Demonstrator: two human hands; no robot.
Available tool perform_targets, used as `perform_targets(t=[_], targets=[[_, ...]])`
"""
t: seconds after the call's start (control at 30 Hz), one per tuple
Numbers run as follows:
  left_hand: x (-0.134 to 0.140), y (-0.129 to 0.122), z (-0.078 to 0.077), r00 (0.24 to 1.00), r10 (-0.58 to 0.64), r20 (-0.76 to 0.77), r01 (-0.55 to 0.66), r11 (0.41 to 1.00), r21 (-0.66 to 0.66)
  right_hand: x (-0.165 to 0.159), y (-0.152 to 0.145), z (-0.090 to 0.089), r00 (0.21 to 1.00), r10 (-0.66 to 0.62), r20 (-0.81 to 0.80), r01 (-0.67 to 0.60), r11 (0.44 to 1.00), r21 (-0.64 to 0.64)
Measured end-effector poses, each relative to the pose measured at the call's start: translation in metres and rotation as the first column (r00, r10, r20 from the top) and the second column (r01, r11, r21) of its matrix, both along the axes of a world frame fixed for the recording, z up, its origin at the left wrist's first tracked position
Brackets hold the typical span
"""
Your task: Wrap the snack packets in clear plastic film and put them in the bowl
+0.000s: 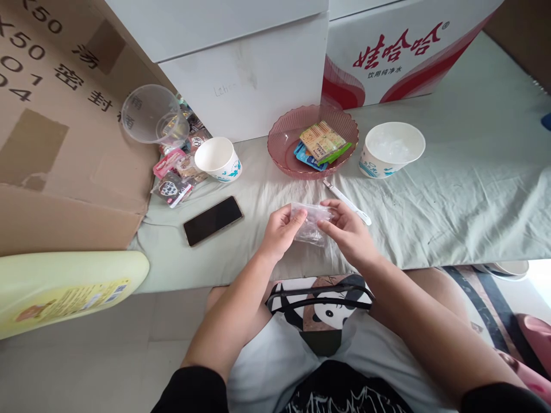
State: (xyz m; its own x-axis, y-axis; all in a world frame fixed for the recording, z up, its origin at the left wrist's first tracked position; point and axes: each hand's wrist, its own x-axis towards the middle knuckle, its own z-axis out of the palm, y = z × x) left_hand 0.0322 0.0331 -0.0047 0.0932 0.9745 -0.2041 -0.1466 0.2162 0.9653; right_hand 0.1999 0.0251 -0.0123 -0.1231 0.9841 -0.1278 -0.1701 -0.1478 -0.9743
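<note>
Between my two hands is a crinkled clear plastic bag, held just above the cloth-covered surface. My left hand pinches its left side, with the thumb on top. On the other side, my right hand grips the bag's upper right edge between thumb and fingers. A white-handled utility knife lies on the cloth just beyond my right hand. Farther back sits a pink ribbed bowl with a few flat packets in it. What the bag contains, if anything, I cannot make out.
A phone lies at left, near a paper tub and several wrapped snacks. Another paper tub holds clear plastic. White boxes stand behind; a cardboard box and yellow bottle flank the left.
</note>
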Motion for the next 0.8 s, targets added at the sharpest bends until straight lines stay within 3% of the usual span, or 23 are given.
perform_targets(t=[0.07,0.17,0.27,0.4,0.53,0.67,0.8], targets=[[0.000,0.001,0.001,0.998,-0.060,0.004,0.060,0.998,-0.019,0.001,0.001,0.001,1.000,0.012,0.018,-0.012,0.999,-0.034],[0.001,0.002,0.001,0.994,-0.101,-0.033,0.099,0.994,-0.045,0.002,0.005,0.003,0.994,-0.105,0.016,0.105,0.994,-0.029],[-0.003,0.007,-0.003,0.996,0.011,-0.086,-0.013,1.000,-0.015,0.005,0.014,0.007,0.979,-0.197,-0.061,0.195,0.980,-0.026],[-0.018,0.014,-0.009,0.974,0.218,-0.058,-0.210,0.969,0.129,0.022,0.031,0.015,0.956,-0.275,-0.106,0.274,0.961,-0.029],[-0.026,0.015,-0.008,0.916,0.326,-0.235,-0.237,0.911,0.337,0.048,0.047,0.015,0.928,-0.361,-0.085,0.364,0.931,0.018],[0.005,0.022,0.023,0.865,0.369,-0.340,-0.196,0.872,0.449,0.071,0.061,0.013,0.884,-0.444,-0.144,0.450,0.893,0.009],[0.074,0.071,0.067,0.794,0.358,-0.491,0.052,0.766,0.641,0.086,0.067,0.013,0.829,-0.503,-0.246,0.505,0.861,-0.058]])
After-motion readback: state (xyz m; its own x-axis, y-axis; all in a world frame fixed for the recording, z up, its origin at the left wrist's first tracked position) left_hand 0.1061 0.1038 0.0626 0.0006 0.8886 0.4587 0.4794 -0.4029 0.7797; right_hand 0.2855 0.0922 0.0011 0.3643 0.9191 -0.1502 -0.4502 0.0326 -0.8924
